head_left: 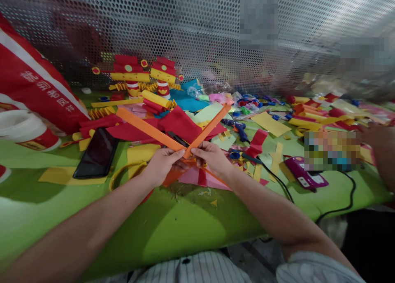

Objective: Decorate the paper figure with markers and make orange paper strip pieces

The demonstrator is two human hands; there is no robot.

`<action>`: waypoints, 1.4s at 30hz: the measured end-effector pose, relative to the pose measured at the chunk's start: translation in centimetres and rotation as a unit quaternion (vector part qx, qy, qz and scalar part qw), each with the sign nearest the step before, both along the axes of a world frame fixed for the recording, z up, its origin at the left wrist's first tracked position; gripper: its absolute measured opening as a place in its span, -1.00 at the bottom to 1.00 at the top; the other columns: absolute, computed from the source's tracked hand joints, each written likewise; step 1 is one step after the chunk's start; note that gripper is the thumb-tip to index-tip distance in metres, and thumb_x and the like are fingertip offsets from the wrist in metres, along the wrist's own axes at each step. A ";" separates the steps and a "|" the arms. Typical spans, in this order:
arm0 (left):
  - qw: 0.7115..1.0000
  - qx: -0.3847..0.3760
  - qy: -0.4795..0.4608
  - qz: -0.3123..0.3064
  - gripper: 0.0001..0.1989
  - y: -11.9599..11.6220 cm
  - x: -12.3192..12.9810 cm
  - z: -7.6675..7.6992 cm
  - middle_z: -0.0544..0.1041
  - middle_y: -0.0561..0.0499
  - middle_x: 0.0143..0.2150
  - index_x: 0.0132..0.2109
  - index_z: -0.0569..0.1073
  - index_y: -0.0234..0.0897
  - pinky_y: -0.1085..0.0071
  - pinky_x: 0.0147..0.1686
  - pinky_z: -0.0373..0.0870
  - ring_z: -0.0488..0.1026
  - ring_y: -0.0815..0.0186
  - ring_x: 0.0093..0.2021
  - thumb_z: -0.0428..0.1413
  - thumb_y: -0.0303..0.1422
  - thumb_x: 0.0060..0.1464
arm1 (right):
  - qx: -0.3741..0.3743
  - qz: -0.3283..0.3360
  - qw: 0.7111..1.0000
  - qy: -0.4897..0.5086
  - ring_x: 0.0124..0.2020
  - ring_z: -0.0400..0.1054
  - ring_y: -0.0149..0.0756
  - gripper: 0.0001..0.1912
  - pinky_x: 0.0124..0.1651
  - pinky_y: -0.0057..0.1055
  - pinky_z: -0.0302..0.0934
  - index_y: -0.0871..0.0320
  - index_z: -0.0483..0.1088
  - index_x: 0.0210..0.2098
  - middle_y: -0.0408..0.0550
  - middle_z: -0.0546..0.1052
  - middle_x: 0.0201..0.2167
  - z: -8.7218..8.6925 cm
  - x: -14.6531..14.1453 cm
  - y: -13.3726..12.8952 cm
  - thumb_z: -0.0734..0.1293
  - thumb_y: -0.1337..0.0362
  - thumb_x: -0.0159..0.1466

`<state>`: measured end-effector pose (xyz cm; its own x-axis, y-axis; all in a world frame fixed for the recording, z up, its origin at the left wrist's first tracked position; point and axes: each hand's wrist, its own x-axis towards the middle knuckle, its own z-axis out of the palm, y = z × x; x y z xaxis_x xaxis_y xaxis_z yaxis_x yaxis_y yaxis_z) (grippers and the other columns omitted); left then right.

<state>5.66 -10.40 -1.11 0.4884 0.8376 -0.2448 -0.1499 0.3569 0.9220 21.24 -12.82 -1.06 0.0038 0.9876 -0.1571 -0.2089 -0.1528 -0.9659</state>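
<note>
Two orange paper strips [148, 128] meet in a V between my hands, their far ends spreading apart to the left and right. My left hand [163, 163] is closed, pinching the strips close to where they cross. Just beside it, my right hand [211, 157] also pinches the strips, its thumb near the crossing. Underneath lie red paper sheets [182, 120] and a pink paper sheet [212, 180]. Yellow-handled scissors [119, 174] seem to lie by my left wrist, partly hidden by my arm.
A black phone [97, 153] and a white-and-red cup [29, 130] are at left. Paper figures [131, 75] stand at the back by a perforated metal panel [197, 36]. A blue glue gun [239, 128], a purple device [305, 174] and a black cord [279, 180] lie right, near another person's hand [378, 139].
</note>
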 end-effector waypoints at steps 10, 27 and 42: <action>1.000 0.009 0.009 -0.018 -0.80 -0.1 0.1 0.0 0.58 -0.05 -0.47 -0.40 0.55 -0.32 0.46 -0.52 0.38 0.45 0.37 -0.58 0.27 -0.27 -0.19 | 0.010 -0.008 1.000 -0.021 -0.79 0.15 -0.58 -0.74 -0.74 -0.55 -0.01 0.18 0.37 -0.56 -0.26 0.37 -0.70 -0.4 0.1 0.1 0.46 0.15 -0.10; 0.988 -0.081 -0.068 0.113 -0.81 0.2 0.2 1.2 0.48 0.10 -0.60 -0.48 0.36 -0.30 0.53 -0.53 0.43 0.50 0.38 -0.56 0.10 -0.40 0.09 | -0.007 0.003 0.997 -0.080 -0.81 0.14 -0.57 -0.79 -0.76 -0.58 -0.02 0.16 0.29 -0.58 -0.29 0.32 -0.74 -0.2 0.5 0.3 0.39 0.18 -0.03; 0.990 -0.086 -0.042 0.103 -0.82 0.2 0.3 0.4 0.51 0.01 -0.57 -0.51 0.39 -0.35 0.49 -0.39 0.45 0.51 0.38 -0.50 0.14 -0.45 0.03 | -0.049 -0.222 0.743 -0.630 -0.19 0.40 -0.14 -0.72 -0.21 -0.34 0.18 0.17 0.46 -0.33 0.08 0.54 -0.31 2.5 10.1 3.0 0.20 0.14 0.24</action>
<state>5.99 -10.16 -0.70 0.3373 0.8707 -0.3579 -0.3095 0.4616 0.8313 31.36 -9.82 1.49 0.5298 0.8296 0.1764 0.8005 -0.4204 -0.4272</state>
